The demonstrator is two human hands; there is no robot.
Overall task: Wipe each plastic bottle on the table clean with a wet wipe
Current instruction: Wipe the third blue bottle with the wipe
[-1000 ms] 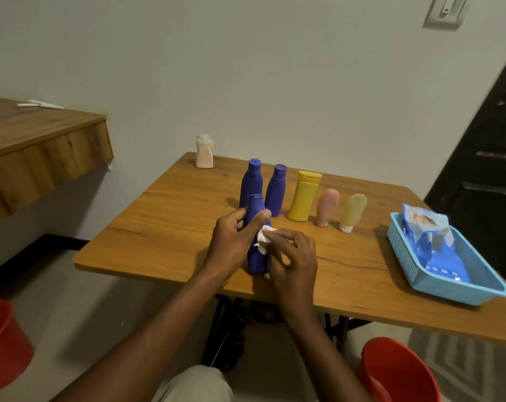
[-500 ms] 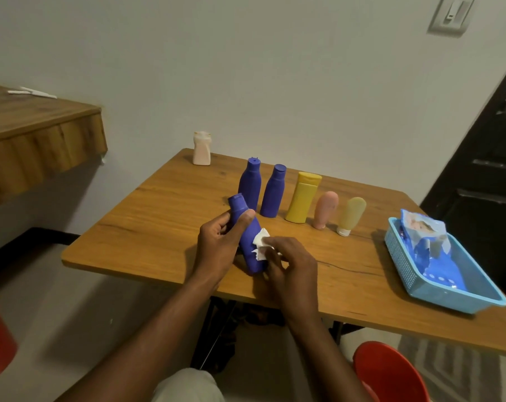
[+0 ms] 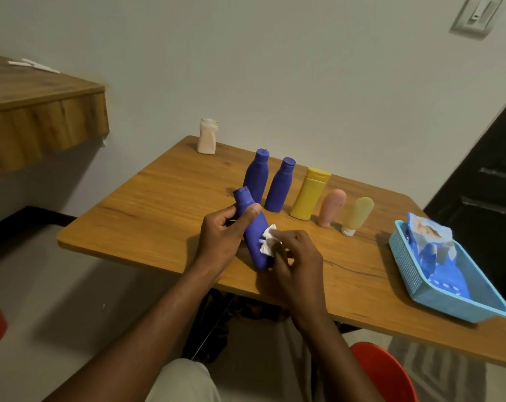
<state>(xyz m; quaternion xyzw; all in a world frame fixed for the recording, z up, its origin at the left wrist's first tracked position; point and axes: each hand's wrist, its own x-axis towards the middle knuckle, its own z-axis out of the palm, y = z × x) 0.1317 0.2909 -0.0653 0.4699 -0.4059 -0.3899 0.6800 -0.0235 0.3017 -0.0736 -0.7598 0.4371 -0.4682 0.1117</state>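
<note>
Wiping step is running. The left hand (image 3: 219, 239), grip clamped round the neck, is holding a blue bottle (image 3: 253, 227) tilted over the near side of the bench (image 3: 158, 216). The right hand (image 3: 296, 258), grip pinched on the wet wipe (image 3: 267, 242), is pressing it to the bottle's side. Next, probably: rotating the bottle to reach unwiped faces.

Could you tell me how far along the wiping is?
Done: nothing can be confirmed; cleanliness doesn't show. In hand: the left hand grips a tilted blue bottle while the right hand presses a white wipe on its side. Left, probably: two upright blue bottles, the yellow bottle, pink tube, pale tube, and the beige bottle at the far corner.
</note>
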